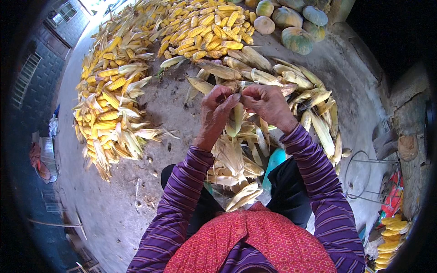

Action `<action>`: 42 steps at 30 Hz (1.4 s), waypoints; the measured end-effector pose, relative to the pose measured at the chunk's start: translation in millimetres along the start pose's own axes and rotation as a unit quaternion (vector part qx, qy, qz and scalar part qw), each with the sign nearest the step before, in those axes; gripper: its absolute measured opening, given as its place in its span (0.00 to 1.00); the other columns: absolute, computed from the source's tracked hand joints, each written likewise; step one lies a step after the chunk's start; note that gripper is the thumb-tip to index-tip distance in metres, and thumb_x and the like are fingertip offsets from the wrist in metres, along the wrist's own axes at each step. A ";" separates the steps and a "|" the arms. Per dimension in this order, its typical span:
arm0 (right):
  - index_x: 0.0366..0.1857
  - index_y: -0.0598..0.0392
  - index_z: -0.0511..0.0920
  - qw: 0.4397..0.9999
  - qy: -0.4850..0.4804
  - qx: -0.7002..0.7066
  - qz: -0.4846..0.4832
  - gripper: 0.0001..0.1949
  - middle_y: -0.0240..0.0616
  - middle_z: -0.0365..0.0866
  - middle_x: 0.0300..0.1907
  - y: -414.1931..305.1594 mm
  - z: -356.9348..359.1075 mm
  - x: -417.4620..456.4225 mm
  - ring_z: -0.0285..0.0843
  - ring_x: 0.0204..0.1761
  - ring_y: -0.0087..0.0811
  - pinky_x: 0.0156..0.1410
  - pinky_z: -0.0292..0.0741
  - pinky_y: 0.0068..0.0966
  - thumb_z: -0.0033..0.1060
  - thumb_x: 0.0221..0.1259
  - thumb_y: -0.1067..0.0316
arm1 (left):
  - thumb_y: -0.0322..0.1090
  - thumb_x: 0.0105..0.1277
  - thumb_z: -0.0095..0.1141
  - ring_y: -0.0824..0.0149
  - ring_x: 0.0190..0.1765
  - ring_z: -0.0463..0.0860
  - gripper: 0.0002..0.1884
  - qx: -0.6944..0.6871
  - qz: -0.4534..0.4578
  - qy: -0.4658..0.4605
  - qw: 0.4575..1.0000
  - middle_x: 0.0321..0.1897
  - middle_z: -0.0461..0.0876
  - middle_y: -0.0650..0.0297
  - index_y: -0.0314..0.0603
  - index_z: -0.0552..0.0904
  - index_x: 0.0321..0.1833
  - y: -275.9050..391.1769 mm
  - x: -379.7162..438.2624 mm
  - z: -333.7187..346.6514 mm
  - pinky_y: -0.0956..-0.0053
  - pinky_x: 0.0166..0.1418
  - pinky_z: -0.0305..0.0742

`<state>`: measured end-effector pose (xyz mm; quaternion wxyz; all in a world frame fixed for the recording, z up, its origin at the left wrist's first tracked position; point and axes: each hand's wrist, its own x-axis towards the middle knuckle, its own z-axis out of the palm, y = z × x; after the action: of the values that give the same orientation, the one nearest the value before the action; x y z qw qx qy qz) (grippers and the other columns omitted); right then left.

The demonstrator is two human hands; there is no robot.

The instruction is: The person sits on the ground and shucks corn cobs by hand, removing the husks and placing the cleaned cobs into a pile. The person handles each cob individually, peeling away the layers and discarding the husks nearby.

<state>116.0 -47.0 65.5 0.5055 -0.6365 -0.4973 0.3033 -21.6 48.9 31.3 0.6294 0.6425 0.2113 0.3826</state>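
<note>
My left hand (218,111) and my right hand (268,104) meet in front of me, both pinching the upper end of an ear of corn in its husk (238,117). Pale green husk hangs down between my fingers, and my thumbs and fingertips hide much of the ear. Beneath my hands lies a heap of loose dry husks (232,160), reaching down between my knees. Just beyond my hands, several unhusked ears (218,70) are spread in a pile that curves around to the right.
Husked yellow cobs (208,29) are heaped at the back. Cobs with husks pulled back (107,112) form a long pile at left. Pumpkins (297,40) sit at the back right. A wire stand (367,175) and more cobs (391,239) are at right. Concrete floor (167,112) lies between the piles.
</note>
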 end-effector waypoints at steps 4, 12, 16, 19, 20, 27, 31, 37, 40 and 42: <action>0.35 0.62 0.82 1.000 0.014 0.006 0.009 0.10 0.34 0.81 0.23 10.5 6.1 3.8 0.76 0.24 0.19 0.33 0.75 0.20 0.61 0.57 0.66 | 0.33 0.62 0.61 0.80 0.30 0.67 0.09 0.011 -0.003 -0.028 1.000 0.25 0.70 0.73 0.38 0.75 0.30 0.2 1.8 -4.3 0.83 0.32 0.63; 0.37 0.62 0.81 0.984 0.139 0.076 0.082 0.13 0.38 0.83 0.28 44.5 7.8 30.3 0.79 0.27 0.24 0.35 0.77 0.23 0.58 0.59 0.61 | 0.31 0.66 0.57 0.80 0.32 0.67 0.06 0.083 0.075 -0.066 0.991 0.27 0.72 0.74 0.41 0.75 0.31 10.4 -8.7 0.8 0.84 0.37 0.64; 0.44 0.60 0.78 0.971 0.132 0.123 0.155 0.15 0.37 0.81 0.36 54.4 8.7 32.8 0.80 0.34 0.24 0.38 0.80 0.23 0.54 0.63 0.59 | 0.31 0.67 0.55 0.79 0.37 0.70 0.05 -0.070 0.032 -0.029 0.997 0.39 0.78 0.70 0.44 0.74 0.33 10.5 -2.2 1.2 0.84 0.38 0.65; 0.43 0.60 0.75 0.979 0.159 -0.068 0.111 0.16 0.46 0.83 0.34 68.2 12.0 36.2 0.84 0.33 0.38 0.37 0.81 0.34 0.51 0.62 0.57 | 0.29 0.68 0.54 0.79 0.37 0.70 0.05 -0.057 -0.066 -0.068 0.994 0.38 0.77 0.70 0.44 0.74 0.33 22.0 -9.0 -4.5 0.83 0.37 0.65; 0.42 0.59 0.74 0.960 0.184 -0.194 0.079 0.15 0.47 0.83 0.33 74.2 7.5 39.1 0.84 0.33 0.41 0.38 0.81 0.37 0.50 0.63 0.57 | 0.29 0.68 0.54 0.79 0.35 0.70 0.05 -0.064 -0.016 -0.054 0.996 0.36 0.77 0.70 0.45 0.73 0.33 18.7 -8.6 -5.4 0.83 0.37 0.65; 0.53 0.56 0.75 0.778 0.174 -0.515 0.315 0.19 0.47 0.83 0.41 116.7 -71.1 31.0 0.83 0.46 0.44 0.49 0.79 0.40 0.49 0.63 0.57 | 0.29 0.69 0.53 0.77 0.33 0.69 0.12 -0.153 0.048 0.059 0.985 0.28 0.71 0.70 0.46 0.67 0.27 37.7 -6.1 -31.0 0.82 0.41 0.65; 0.45 0.56 0.82 0.820 0.077 -0.474 0.312 0.15 0.50 0.83 0.44 132.8 -110.9 23.5 0.81 0.48 0.45 0.55 0.76 0.37 0.56 0.56 0.61 | 0.27 0.69 0.53 0.74 0.34 0.70 0.10 -0.236 0.025 0.111 0.965 0.26 0.70 0.69 0.45 0.69 0.29 37.0 5.4 -52.4 0.80 0.42 0.67; 0.43 0.58 0.84 0.989 -0.103 -0.084 0.066 0.21 0.45 0.86 0.36 30.5 -20.8 8.4 0.85 0.38 0.34 0.45 0.79 0.26 0.67 0.53 0.51 | 0.30 0.69 0.54 0.74 0.34 0.77 0.06 -0.286 -0.027 0.136 0.948 0.30 0.78 0.66 0.43 0.73 0.33 20.6 4.3 -55.9 0.80 0.41 0.74; 0.57 0.59 0.75 0.995 -0.076 -0.061 -0.019 0.32 0.45 0.85 0.41 20.5 23.1 5.0 0.84 0.40 0.31 0.46 0.78 0.27 0.70 0.53 0.47 | 0.31 0.70 0.53 0.77 0.32 0.78 0.04 -0.295 -0.073 0.134 0.943 0.32 0.81 0.66 0.44 0.75 0.35 8.1 1.9 -48.6 0.83 0.35 0.73; 0.55 0.55 0.76 0.989 -0.131 0.067 0.015 0.29 0.39 0.84 0.43 13.6 38.3 3.6 0.81 0.42 0.25 0.45 0.78 0.24 0.68 0.56 0.46 | 0.33 0.70 0.53 0.82 0.20 0.63 0.05 -0.292 -0.105 0.141 0.940 0.27 0.78 0.71 0.45 0.75 0.35 8.7 -1.2 -28.1 0.87 0.24 0.60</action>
<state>87.6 -30.4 41.3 0.4727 -0.5634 -0.5286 0.4239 -45.5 65.1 37.1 0.7899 0.3441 0.2427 0.4458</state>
